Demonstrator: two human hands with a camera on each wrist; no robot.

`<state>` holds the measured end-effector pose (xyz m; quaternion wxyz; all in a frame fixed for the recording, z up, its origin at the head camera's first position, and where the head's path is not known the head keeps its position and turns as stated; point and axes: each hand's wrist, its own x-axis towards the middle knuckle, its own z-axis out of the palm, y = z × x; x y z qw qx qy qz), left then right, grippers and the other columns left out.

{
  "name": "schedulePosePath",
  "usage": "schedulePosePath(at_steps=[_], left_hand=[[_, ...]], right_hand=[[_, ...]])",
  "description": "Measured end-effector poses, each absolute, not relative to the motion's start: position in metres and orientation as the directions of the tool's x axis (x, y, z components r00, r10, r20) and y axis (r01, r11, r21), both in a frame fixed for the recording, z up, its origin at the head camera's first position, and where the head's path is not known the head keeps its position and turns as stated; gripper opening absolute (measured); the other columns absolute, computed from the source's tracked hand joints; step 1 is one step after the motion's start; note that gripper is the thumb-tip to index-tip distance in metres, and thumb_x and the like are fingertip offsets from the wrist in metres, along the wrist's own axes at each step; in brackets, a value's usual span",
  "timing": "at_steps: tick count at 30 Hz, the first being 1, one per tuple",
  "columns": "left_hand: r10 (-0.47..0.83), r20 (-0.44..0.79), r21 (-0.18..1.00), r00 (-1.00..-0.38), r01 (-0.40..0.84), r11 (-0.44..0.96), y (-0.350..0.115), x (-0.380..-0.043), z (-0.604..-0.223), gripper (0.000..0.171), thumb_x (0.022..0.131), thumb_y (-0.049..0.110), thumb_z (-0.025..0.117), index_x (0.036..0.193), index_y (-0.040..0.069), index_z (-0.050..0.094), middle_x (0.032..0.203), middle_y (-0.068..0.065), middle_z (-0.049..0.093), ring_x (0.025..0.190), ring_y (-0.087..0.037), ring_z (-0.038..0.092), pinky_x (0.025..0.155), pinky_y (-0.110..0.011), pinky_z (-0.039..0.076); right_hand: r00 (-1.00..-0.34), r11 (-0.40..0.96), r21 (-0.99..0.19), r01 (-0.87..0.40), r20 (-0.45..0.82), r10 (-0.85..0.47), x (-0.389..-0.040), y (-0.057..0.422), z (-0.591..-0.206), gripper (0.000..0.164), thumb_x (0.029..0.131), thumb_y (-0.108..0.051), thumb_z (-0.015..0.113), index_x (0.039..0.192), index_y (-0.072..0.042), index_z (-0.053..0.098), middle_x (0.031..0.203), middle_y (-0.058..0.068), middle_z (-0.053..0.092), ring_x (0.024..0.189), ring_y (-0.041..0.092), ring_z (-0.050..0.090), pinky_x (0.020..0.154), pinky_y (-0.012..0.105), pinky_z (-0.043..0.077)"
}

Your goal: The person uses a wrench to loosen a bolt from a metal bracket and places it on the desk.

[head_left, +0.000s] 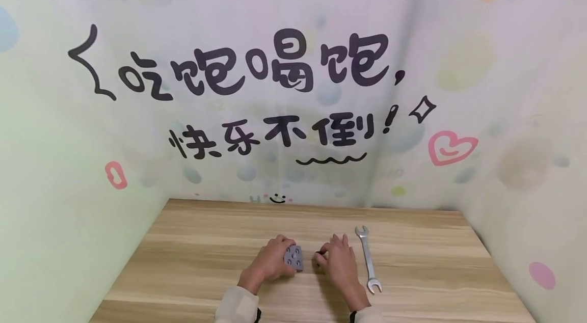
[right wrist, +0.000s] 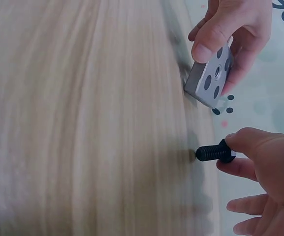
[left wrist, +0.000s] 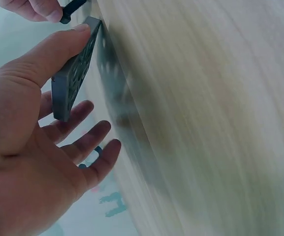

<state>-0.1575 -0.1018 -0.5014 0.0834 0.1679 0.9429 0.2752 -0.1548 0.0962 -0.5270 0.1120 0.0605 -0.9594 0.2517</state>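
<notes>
A grey square metal block (head_left: 294, 258) with several holes in its face is gripped between the thumb and fingers of my left hand (head_left: 273, 259), raised over the table. In the right wrist view the block (right wrist: 209, 78) shows a threaded hole in its middle, with larger holes around it. My right hand (head_left: 340, 263) pinches a black hex bolt (right wrist: 214, 152) by its head between thumb and index finger. The bolt's threaded end points toward the left, and a gap separates it from the block. The other right fingers are spread.
A silver open-ended wrench (head_left: 368, 259) lies on the wood-grain table (head_left: 206, 241), just right of my right hand. Behind the table's far edge stands a pale printed wall covering (head_left: 275, 175) with large black characters, and similar walls close off both sides.
</notes>
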Motion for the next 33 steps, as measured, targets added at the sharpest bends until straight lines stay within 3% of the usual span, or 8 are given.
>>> schedulePosePath(at_steps=[9, 19, 25, 31, 33], left_hand=[[0.338, -0.044, 0.461, -0.940, 0.281, 0.841, -0.101, -0.159, -0.505, 0.064, 0.063, 0.022, 0.078, 0.121, 0.010, 0.053, 0.127, -0.008, 0.045, 0.111, -0.025, 0.042, 0.084, -0.056, 0.036], [0.347, -0.069, 0.429, -0.935, 0.286, 0.857, -0.102, -0.158, -0.505, 0.063, 0.062, 0.023, 0.078, 0.118, 0.007, 0.055, 0.127, -0.009, 0.045, 0.110, -0.025, 0.043, 0.085, -0.050, 0.039], [0.379, -0.069, 0.432, -0.923, 0.315, 0.845, -0.104, -0.158, -0.501, 0.064, 0.060, 0.020, 0.078, 0.118, 0.009, 0.056, 0.129, -0.011, 0.043, 0.103, -0.022, 0.046, 0.083, -0.037, 0.042], [0.391, -0.085, 0.444, -0.917, 0.316, 0.838, -0.105, -0.159, -0.499, 0.064, 0.058, 0.018, 0.079, 0.118, 0.014, 0.057, 0.122, -0.009, 0.045, 0.092, -0.018, 0.045, 0.074, -0.032, 0.043], [0.383, -0.091, 0.442, -0.919, 0.308, 0.843, -0.105, -0.161, -0.499, 0.064, 0.057, 0.018, 0.080, 0.117, 0.016, 0.058, 0.117, -0.006, 0.046, 0.089, -0.017, 0.044, 0.071, -0.031, 0.042]], right_hand=[[-0.972, 0.873, -0.465, -0.147, 0.230, -0.042, -0.159, 0.092, -0.532, 0.013, 0.075, -0.030, 0.067, 0.069, -0.020, 0.065, 0.124, 0.022, 0.051, 0.122, 0.048, 0.032, 0.092, 0.062, 0.029], [-0.968, 0.893, -0.422, -0.155, 0.245, -0.052, -0.159, 0.092, -0.539, 0.016, 0.076, -0.033, 0.068, 0.069, -0.019, 0.066, 0.107, 0.012, 0.059, 0.116, 0.041, 0.041, 0.086, 0.057, 0.035], [-0.961, 0.895, -0.411, -0.170, 0.272, -0.057, -0.158, 0.093, -0.540, 0.016, 0.077, -0.033, 0.068, 0.070, -0.019, 0.066, 0.092, 0.004, 0.058, 0.112, 0.041, 0.044, 0.082, 0.054, 0.038], [-0.960, 0.904, -0.396, -0.161, 0.276, -0.050, -0.157, 0.092, -0.540, 0.017, 0.076, -0.034, 0.068, 0.067, -0.020, 0.064, 0.075, -0.006, 0.048, 0.085, 0.024, 0.048, 0.067, 0.043, 0.039], [-0.960, 0.904, -0.398, -0.158, 0.275, -0.046, -0.158, 0.090, -0.539, 0.018, 0.076, -0.035, 0.068, 0.066, -0.021, 0.063, 0.074, -0.008, 0.047, 0.085, 0.023, 0.049, 0.068, 0.043, 0.040]])
